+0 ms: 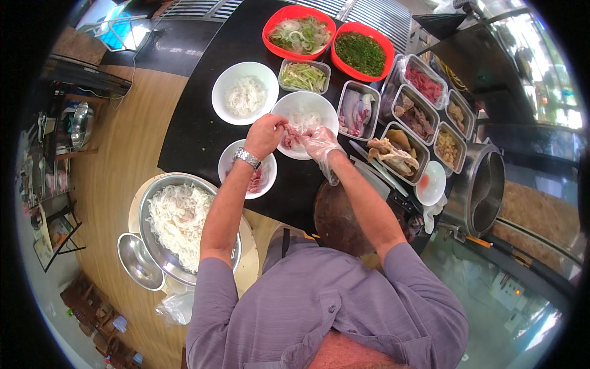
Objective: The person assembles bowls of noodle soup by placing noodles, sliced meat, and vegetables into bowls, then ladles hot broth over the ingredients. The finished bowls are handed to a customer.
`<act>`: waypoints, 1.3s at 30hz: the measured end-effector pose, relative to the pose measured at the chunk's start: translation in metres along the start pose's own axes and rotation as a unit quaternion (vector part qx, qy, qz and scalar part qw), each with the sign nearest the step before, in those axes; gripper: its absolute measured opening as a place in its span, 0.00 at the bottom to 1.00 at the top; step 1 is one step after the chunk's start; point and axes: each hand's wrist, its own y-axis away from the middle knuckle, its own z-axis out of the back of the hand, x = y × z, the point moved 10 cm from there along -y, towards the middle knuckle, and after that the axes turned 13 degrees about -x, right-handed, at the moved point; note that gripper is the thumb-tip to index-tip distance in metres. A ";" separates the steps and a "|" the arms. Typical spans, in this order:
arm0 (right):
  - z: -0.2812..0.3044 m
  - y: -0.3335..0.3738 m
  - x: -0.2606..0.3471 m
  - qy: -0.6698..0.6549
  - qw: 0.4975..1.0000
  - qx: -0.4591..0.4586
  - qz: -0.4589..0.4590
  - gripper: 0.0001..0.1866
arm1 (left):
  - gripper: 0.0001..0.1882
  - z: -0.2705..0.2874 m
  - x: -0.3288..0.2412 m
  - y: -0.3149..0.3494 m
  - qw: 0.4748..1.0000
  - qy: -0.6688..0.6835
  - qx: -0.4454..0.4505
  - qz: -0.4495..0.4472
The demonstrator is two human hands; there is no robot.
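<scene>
Both hands meet over a white bowl (330,111) of rice noodles. My left hand (265,135), bare with a metal-band watch at the wrist, pinches the edge of some raw meat slices (291,136). In a clear plastic glove, my right hand (322,146) is closed on the same pinkish meat, its fingertips partly hidden. Just below my left wrist sits a smaller white bowl (270,182) with more raw meat slices, half covered by my forearm. Beyond my left hand stands another white bowl (222,92) holding white noodles.
Red baskets of sliced onion (299,32) and chopped greens (360,54) stand at the back. Metal trays of meat (402,150) fill the right side, beside a knife (384,167) and a round chopping board (341,218). A large noodle basin (145,212) is at lower left; a steel pot (464,190) stands far right.
</scene>
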 end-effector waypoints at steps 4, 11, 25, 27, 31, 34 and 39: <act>-0.007 -0.004 -0.007 0.019 1.000 -0.015 0.015 0.15 | 0.08 0.005 -0.004 0.000 0.998 -0.049 -0.027 -0.020; -0.011 -0.005 -0.008 -0.034 0.996 -0.068 0.051 0.14 | 0.09 0.007 -0.005 -0.007 0.995 -0.083 -0.050 -0.038; 0.010 -0.002 0.015 -0.116 0.985 -0.039 0.121 0.11 | 0.07 -0.024 -0.015 0.011 0.968 -0.229 -0.004 -0.104; 0.005 -0.001 0.019 -0.128 0.980 -0.016 0.152 0.09 | 0.06 -0.016 -0.009 0.010 0.984 -0.165 0.013 -0.070; -0.008 -0.001 0.017 -0.109 0.983 0.031 0.146 0.14 | 0.06 0.000 0.001 0.006 0.998 -0.045 0.014 0.037; -0.017 -0.003 0.013 -0.041 0.988 0.049 0.142 0.12 | 0.06 0.002 -0.002 0.001 0.999 -0.013 0.019 0.045; -0.010 -0.006 0.016 -0.043 0.991 0.024 0.124 0.11 | 0.06 0.017 -0.036 0.000 0.987 -0.058 -0.074 -0.132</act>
